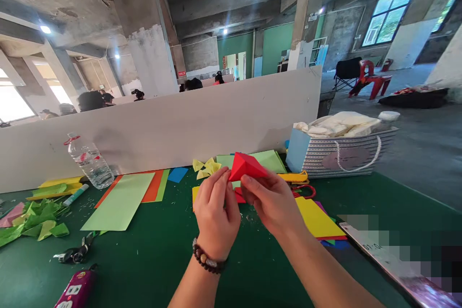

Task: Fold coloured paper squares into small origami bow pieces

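A folded piece of red paper [247, 165], with creased slanting faces, is raised above the green table between my two hands. My left hand [217, 202], with a beaded bracelet on its wrist, pinches the paper's left corner. On the right side, my right hand [272, 199] grips it between thumb and fingers. Behind the hands lie light green sheets [269, 160] and a folded yellow paper piece [206, 168]. Just right of my right hand are a yellow cutter [294, 177] and red-handled scissors [306, 191], partly covered. More red paper beneath the hands is mostly hidden.
A water bottle [92, 161] stands left against the white partition [202, 120]. Paper scraps [38, 219], a glue stick [75, 195] and keys [75, 251] lie left. Yellow paper [319, 216], a phone [393, 264] and a paper bag [346, 154] are right. People sit beyond the partition.
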Demonstrator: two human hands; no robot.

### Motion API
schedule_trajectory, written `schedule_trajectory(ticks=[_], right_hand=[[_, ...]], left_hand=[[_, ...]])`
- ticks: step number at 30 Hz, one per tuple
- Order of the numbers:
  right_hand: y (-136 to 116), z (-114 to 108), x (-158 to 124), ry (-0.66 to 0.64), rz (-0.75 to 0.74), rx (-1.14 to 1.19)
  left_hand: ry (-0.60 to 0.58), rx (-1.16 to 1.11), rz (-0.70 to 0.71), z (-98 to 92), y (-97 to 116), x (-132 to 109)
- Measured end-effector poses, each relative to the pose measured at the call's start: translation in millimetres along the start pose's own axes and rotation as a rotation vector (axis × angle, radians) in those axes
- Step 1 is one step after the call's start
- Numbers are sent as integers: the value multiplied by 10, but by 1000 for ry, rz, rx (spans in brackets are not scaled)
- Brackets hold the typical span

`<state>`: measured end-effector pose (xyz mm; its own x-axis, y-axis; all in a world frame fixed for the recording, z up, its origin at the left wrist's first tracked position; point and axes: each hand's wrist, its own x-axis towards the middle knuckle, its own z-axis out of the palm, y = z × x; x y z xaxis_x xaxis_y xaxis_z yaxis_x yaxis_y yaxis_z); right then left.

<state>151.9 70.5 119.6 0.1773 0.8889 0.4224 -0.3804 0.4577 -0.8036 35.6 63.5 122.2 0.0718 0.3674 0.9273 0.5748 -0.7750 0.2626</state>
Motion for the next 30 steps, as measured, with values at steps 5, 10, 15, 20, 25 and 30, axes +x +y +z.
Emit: schedule_trajectory(ticks=[5,10,15,20,25,30], right_hand=[[-78,-124,57,45,-50,-145],[-153,-164,46,-27,-37,-291],[-231,-182,45,-92,28,-286],[-256,-206,64,-58,95,-215],[-211,-183,75,-36,97,-85],[-179,-131,44,-11,86,-28]], left_hand=[[-181,150,0,20,66,28],[-298,191,-23,1,94,49],[-323,57,-42,21,107,35],[-390,37,-103,-20,95,77],[-184,-95,-270,-134,90,98],[-46,-243,-250,-132,143,45]])
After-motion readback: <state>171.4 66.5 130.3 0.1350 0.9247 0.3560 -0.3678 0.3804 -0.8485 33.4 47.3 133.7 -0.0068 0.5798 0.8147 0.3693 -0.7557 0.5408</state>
